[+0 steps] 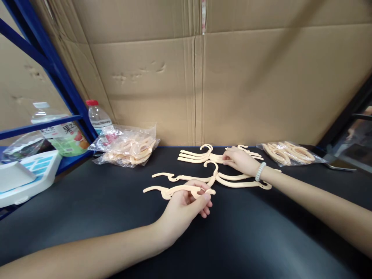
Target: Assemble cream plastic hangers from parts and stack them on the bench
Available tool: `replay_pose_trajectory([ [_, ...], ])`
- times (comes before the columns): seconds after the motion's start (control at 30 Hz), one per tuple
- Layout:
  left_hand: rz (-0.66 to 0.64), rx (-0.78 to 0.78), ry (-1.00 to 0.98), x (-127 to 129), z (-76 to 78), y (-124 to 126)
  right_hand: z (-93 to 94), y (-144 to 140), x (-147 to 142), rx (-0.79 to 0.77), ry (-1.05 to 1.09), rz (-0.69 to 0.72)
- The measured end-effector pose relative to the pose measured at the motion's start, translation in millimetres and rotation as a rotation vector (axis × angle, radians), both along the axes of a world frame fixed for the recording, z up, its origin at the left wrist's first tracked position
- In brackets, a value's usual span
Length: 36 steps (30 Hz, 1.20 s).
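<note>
My left hand (184, 207) is closed around a peach-coloured folding hanger part (157, 189), its slim arms sticking out to the left and past the thumb. Just behind it, an unfolded folding hanger (238, 184) lies flat on the black table (95, 224), hook pointing away from me. Farther back, my right hand (242, 161) has its fingers closed on the right side of a group of hangers (193, 157) lying together. More hanger pieces (255, 155) show beyond that hand, partly hidden by it.
Clear bags of folded hangers lie at the back left (133, 149) and back right (287, 153). Bottles, one with a red cap (92, 103), and a white-and-blue plastic item (37, 170) stand left by a blue metal frame (46, 62). A cardboard wall (145, 85) closes off the back.
</note>
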<state>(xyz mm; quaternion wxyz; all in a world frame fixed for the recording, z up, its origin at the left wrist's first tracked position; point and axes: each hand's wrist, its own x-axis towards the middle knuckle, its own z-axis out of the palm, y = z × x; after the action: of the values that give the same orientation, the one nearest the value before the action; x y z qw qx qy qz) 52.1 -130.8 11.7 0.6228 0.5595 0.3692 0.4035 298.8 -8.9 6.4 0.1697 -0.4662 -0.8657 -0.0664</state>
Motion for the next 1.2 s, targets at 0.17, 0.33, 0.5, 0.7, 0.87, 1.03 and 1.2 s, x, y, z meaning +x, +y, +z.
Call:
replay_pose_trajectory([
  [0.17,0.029,0.001,-0.032,-2.2,5.0,-1.4,13.9,0.5,-0.6,0.001,0.011,0.011],
  [0.33,0.046,0.071,-0.075,-14.9,20.6,2.8,41.3,-24.0,8.2,0.01,0.165,-0.014],
  [0.5,0.094,0.096,-0.094,-37.3,25.6,10.7,48.4,-66.3,16.5,0.057,0.276,0.08],
  [0.7,0.091,0.022,-0.263,-49.1,14.9,16.8,30.7,-95.5,18.7,0.085,0.345,0.106],
  [0.87,-0.006,-0.102,-0.297,-50.4,14.6,16.2,21.1,-99.7,26.2,0.058,0.318,0.108],
  [1.03,-0.075,-0.173,-0.297,-51.1,15.2,12.9,20.1,-102.5,26.1,0.041,0.304,0.118],
  [1.2,-0.093,-0.206,-0.291,-48.0,17.3,10.8,24.8,-107.5,22.4,0.018,0.32,0.137],
])
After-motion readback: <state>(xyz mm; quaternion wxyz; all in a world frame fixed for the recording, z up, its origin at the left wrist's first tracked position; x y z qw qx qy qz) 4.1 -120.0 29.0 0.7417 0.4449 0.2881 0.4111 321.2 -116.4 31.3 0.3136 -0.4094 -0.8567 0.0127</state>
